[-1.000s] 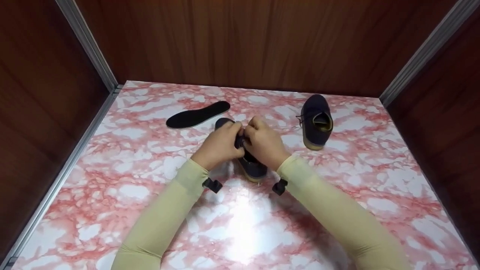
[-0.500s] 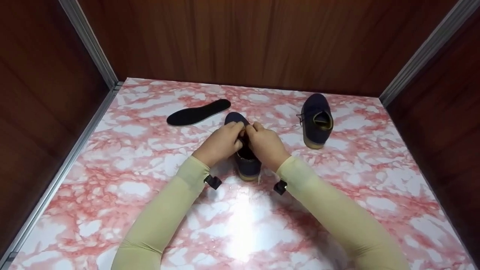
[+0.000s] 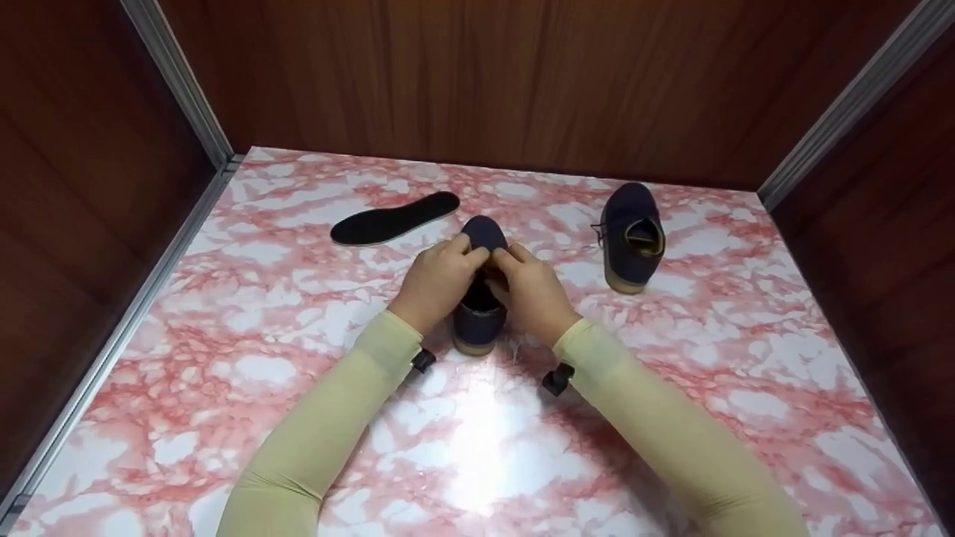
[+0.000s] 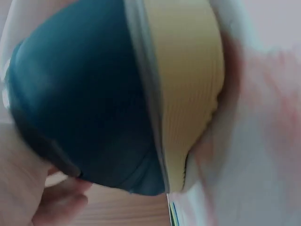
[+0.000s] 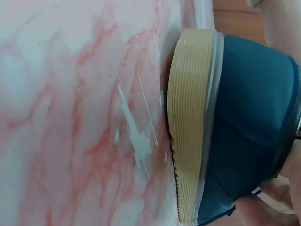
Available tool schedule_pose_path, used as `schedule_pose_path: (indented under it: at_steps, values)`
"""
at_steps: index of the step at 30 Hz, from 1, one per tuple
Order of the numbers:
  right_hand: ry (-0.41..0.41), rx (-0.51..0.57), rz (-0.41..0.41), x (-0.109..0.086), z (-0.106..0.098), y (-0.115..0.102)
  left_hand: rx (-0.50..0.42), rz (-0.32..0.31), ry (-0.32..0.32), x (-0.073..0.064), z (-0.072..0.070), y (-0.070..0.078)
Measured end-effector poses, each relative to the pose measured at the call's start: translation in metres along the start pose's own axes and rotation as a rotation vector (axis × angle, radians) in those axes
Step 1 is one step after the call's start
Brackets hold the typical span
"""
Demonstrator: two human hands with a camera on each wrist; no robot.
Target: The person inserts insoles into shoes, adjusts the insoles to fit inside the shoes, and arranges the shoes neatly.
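Note:
A dark blue shoe with a tan sole stands upright at mid-table, its toe pointing away from me. My left hand grips the left edge of its opening, near the tongue. From the other side, my right hand pinches the right edge, its fingertips close to the left ones. Both hands cover the lacing area. In the left wrist view the shoe's heel fills much of the picture. The right wrist view shows the ribbed sole on the tabletop and a bit of lace by the fingers.
A black insole lies flat at the back left. The matching shoe, laces loose at its left side, stands at the back right. Wooden panels enclose the red-and-white marbled table at the back and sides.
The shoe has turned: its toe swung right and its heel left, so it now points nearly straight away. Both hands have stayed at its opening, shifting their fingers along the edges.

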State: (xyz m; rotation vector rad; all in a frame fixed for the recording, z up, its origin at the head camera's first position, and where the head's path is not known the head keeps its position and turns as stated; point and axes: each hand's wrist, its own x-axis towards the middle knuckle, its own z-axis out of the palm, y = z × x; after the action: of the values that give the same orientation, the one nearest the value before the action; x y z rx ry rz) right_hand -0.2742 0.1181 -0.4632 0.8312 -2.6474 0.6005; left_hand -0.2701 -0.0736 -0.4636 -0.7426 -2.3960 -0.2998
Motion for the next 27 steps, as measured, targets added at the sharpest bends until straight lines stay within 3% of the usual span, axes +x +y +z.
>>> schedule_pose_path:
  at_steps: [3, 7, 13, 20, 23, 27]
  values:
    - [-0.080, 0.008, 0.020, 0.005, -0.006, 0.001, -0.084, 0.035, -0.010, 0.002, -0.002, -0.010]
    - [-0.145, 0.046, 0.030, 0.009, -0.010, 0.004, -0.238, -0.011, -0.035, 0.003, 0.000, -0.025]
    - [-0.170, 0.044, 0.025, 0.008, -0.011, 0.007, -0.455, -0.191, -0.080, 0.007, 0.007, -0.041]
    - [-0.146, 0.029, 0.044, 0.004, -0.009, 0.006, -0.724, -0.464, -0.113, 0.010, 0.012, -0.041]
    - [-0.155, 0.005, 0.064, 0.003, -0.009, 0.004, -0.738, -0.524, -0.137, 0.011, 0.009, -0.036]
    - [-0.152, -0.040, 0.036, 0.008, -0.009, -0.002, -0.616, -0.481, -0.150, 0.012, 0.003, -0.029]
